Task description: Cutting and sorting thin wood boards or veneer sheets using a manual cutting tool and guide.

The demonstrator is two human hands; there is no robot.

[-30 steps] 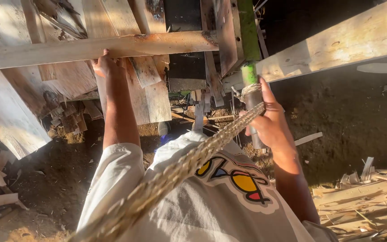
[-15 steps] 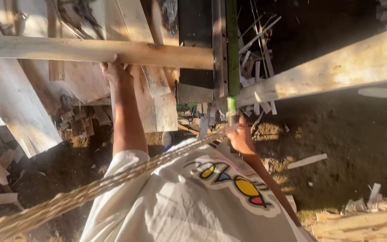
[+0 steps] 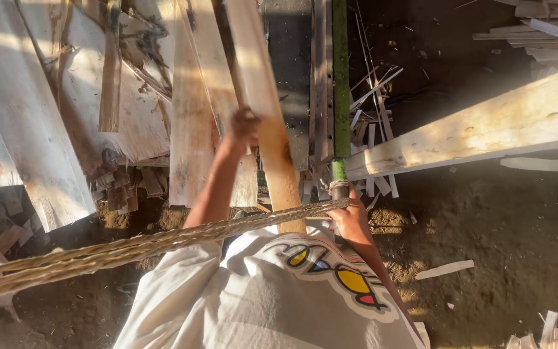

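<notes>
My left hand (image 3: 243,127) grips a long pale wooden plank (image 3: 261,84) that runs from my chest up and away, tilted slightly left. My right hand (image 3: 352,221) is closed at the foot of a green metal pole (image 3: 340,71), where a thick braided straw-coloured rope (image 3: 130,249) is tied around it. The rope stretches from that hand across my body to the lower left edge. My white shirt with a coloured print (image 3: 330,271) fills the bottom of the view.
A heavy pale timber beam (image 3: 485,129) slants across the right. Wide boards and offcuts (image 3: 46,116) are piled at the left and top. Thin wood strips (image 3: 372,97) lie by the pole. The ground (image 3: 505,245) is dark soil with scattered chips.
The plank in my left hand has swung from lying crosswise to pointing away from me. My right hand has slid down the green pole, and the rope now runs lower to the left.
</notes>
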